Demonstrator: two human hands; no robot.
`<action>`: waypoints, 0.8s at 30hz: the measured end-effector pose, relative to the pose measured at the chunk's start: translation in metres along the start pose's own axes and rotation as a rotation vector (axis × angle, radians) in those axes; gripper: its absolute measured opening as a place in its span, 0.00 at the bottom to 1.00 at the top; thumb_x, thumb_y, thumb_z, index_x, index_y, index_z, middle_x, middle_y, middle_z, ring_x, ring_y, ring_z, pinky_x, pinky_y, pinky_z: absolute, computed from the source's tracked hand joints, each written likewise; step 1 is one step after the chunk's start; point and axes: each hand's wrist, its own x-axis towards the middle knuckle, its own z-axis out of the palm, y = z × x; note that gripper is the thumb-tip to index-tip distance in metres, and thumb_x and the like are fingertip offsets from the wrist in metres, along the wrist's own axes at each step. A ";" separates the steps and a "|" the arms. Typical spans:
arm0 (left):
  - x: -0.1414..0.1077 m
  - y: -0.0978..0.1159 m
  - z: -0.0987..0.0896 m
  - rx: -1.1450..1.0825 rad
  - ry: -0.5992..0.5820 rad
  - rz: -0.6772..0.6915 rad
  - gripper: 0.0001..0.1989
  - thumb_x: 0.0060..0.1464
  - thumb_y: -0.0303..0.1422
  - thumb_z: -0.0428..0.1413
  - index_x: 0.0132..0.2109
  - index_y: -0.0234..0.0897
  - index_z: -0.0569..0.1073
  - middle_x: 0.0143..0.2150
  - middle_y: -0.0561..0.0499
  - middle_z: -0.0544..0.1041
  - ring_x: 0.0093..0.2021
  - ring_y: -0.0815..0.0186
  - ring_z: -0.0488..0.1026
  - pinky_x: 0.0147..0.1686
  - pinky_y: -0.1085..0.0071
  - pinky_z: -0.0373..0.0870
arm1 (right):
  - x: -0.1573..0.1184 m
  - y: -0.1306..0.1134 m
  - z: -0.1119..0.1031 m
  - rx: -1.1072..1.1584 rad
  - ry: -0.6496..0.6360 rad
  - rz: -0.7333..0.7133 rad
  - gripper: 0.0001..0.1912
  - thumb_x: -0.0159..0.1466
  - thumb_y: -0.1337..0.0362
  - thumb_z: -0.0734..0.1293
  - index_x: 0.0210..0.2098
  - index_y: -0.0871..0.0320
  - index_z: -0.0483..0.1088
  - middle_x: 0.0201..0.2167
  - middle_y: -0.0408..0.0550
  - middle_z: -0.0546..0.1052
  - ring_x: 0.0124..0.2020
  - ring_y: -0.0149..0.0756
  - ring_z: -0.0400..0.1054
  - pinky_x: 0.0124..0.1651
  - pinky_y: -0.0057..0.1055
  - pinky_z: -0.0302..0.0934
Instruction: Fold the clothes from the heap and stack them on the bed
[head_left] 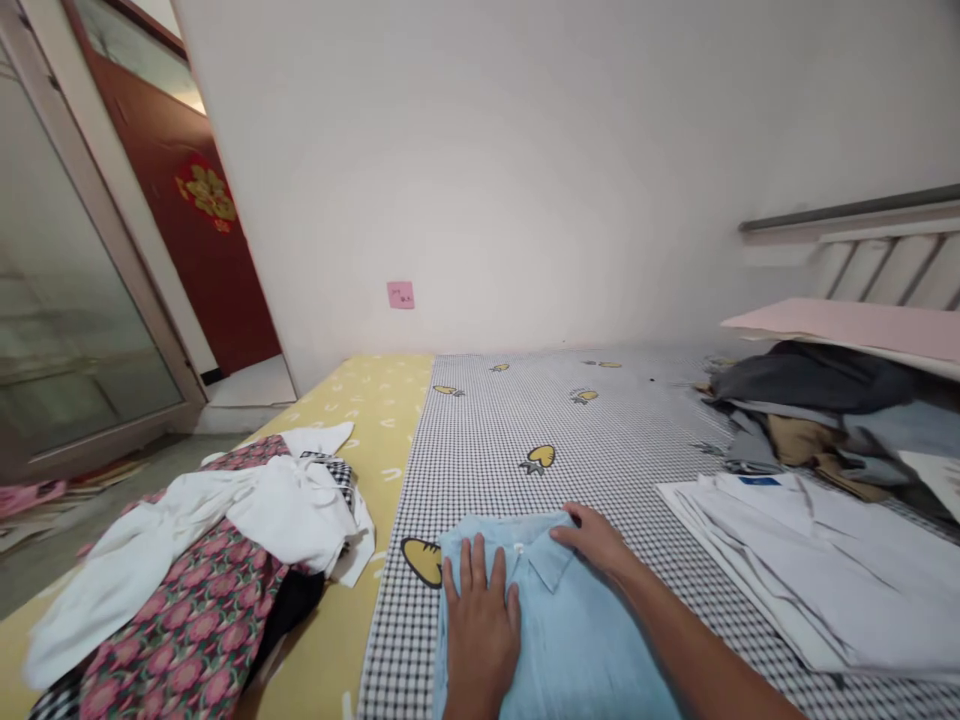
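Observation:
A light blue button-up shirt lies folded on the checked bedsheet, its collar and top button facing away from me. My left hand presses flat on the shirt's front, fingers slightly spread. My right hand rests at the shirt's upper edge beside the collar, fingers together, and I cannot tell whether it grips the cloth. To the right lies a stack of folded white shirts, apart from both hands.
A heap of white and floral pink clothing lies on the yellow sheet at left. Dark and tan clothes sit at the back right under a pink board. A white wall with a pink note stands behind the bed.

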 end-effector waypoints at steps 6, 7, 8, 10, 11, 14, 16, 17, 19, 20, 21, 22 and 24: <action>-0.003 0.000 0.007 0.006 0.013 -0.022 0.29 0.64 0.43 0.49 0.69 0.47 0.58 0.72 0.40 0.59 0.71 0.48 0.55 0.65 0.42 0.57 | -0.012 0.008 0.005 -0.068 0.036 0.017 0.12 0.61 0.52 0.63 0.36 0.53 0.69 0.33 0.44 0.78 0.41 0.44 0.71 0.53 0.44 0.57; -0.004 0.000 0.009 0.005 0.007 -0.030 0.28 0.64 0.43 0.49 0.69 0.46 0.59 0.71 0.40 0.60 0.71 0.48 0.55 0.65 0.42 0.57 | -0.013 0.007 0.008 -0.088 0.042 0.030 0.12 0.60 0.53 0.64 0.38 0.53 0.70 0.36 0.46 0.79 0.45 0.46 0.71 0.56 0.49 0.55; -0.005 0.000 0.011 0.003 0.005 -0.037 0.28 0.64 0.42 0.49 0.69 0.45 0.60 0.71 0.40 0.61 0.71 0.47 0.56 0.66 0.42 0.57 | -0.015 0.004 0.010 -0.113 0.060 0.045 0.13 0.60 0.54 0.64 0.42 0.53 0.70 0.42 0.48 0.79 0.49 0.49 0.70 0.59 0.53 0.52; -0.006 0.000 0.014 -0.003 0.007 -0.045 0.28 0.63 0.42 0.50 0.68 0.46 0.61 0.71 0.40 0.60 0.71 0.47 0.55 0.66 0.41 0.56 | -0.020 -0.004 0.014 -0.179 0.148 0.050 0.21 0.61 0.58 0.63 0.53 0.52 0.68 0.54 0.53 0.75 0.57 0.53 0.66 0.62 0.61 0.46; -0.006 0.000 0.016 -0.008 0.012 -0.043 0.28 0.63 0.42 0.50 0.68 0.47 0.61 0.71 0.40 0.60 0.71 0.47 0.55 0.66 0.41 0.56 | -0.024 -0.008 0.016 -0.214 0.209 0.024 0.25 0.62 0.59 0.61 0.59 0.51 0.65 0.60 0.53 0.71 0.60 0.53 0.63 0.64 0.63 0.44; -0.006 0.001 0.016 -0.026 0.022 -0.038 0.27 0.63 0.42 0.51 0.68 0.48 0.62 0.71 0.41 0.60 0.71 0.46 0.56 0.65 0.40 0.56 | -0.044 -0.016 0.021 -0.275 0.313 -0.162 0.28 0.68 0.57 0.55 0.68 0.43 0.56 0.69 0.48 0.61 0.69 0.52 0.52 0.67 0.65 0.36; -0.004 0.002 0.014 -0.035 0.012 -0.045 0.26 0.63 0.42 0.51 0.67 0.47 0.63 0.71 0.40 0.61 0.71 0.46 0.56 0.65 0.40 0.56 | -0.060 -0.016 0.027 -0.287 0.241 -0.245 0.28 0.70 0.51 0.53 0.68 0.37 0.54 0.71 0.42 0.56 0.72 0.54 0.44 0.67 0.68 0.32; -0.004 0.002 0.013 -0.038 0.002 -0.049 0.26 0.63 0.42 0.50 0.67 0.47 0.64 0.71 0.40 0.61 0.71 0.46 0.56 0.66 0.40 0.55 | -0.066 -0.014 0.031 -0.297 0.168 -0.235 0.28 0.70 0.49 0.53 0.68 0.36 0.54 0.72 0.40 0.54 0.73 0.56 0.41 0.67 0.70 0.32; -0.002 0.002 0.010 -0.042 -0.026 -0.052 0.26 0.64 0.43 0.50 0.67 0.47 0.64 0.71 0.39 0.61 0.71 0.46 0.55 0.66 0.40 0.54 | -0.075 -0.008 0.039 -0.318 0.007 -0.146 0.28 0.70 0.47 0.53 0.69 0.35 0.53 0.73 0.38 0.52 0.73 0.57 0.40 0.67 0.70 0.33; -0.002 0.001 0.009 -0.044 -0.040 -0.054 0.26 0.64 0.43 0.49 0.67 0.47 0.64 0.70 0.39 0.61 0.71 0.46 0.55 0.66 0.40 0.54 | -0.077 -0.005 0.042 -0.323 -0.057 -0.097 0.29 0.70 0.46 0.52 0.69 0.36 0.52 0.73 0.37 0.51 0.73 0.57 0.39 0.67 0.70 0.33; -0.001 0.001 0.008 -0.045 -0.052 -0.054 0.26 0.64 0.43 0.49 0.67 0.47 0.64 0.70 0.39 0.61 0.71 0.46 0.55 0.66 0.40 0.54 | -0.078 -0.002 0.045 -0.323 -0.098 -0.063 0.29 0.70 0.46 0.52 0.69 0.36 0.51 0.73 0.37 0.50 0.73 0.56 0.39 0.67 0.69 0.33; -0.001 0.001 0.008 -0.047 -0.062 -0.054 0.26 0.64 0.44 0.49 0.67 0.47 0.64 0.70 0.39 0.61 0.71 0.46 0.56 0.66 0.41 0.54 | -0.077 0.000 0.047 -0.318 -0.116 -0.050 0.29 0.71 0.45 0.51 0.70 0.36 0.50 0.73 0.36 0.49 0.73 0.55 0.39 0.68 0.69 0.33; -0.001 0.001 0.009 -0.050 -0.071 -0.057 0.26 0.64 0.44 0.49 0.67 0.47 0.64 0.71 0.39 0.61 0.70 0.46 0.56 0.67 0.41 0.53 | -0.075 0.002 0.049 -0.301 -0.119 -0.059 0.29 0.71 0.45 0.49 0.70 0.36 0.49 0.74 0.35 0.48 0.74 0.54 0.37 0.68 0.68 0.32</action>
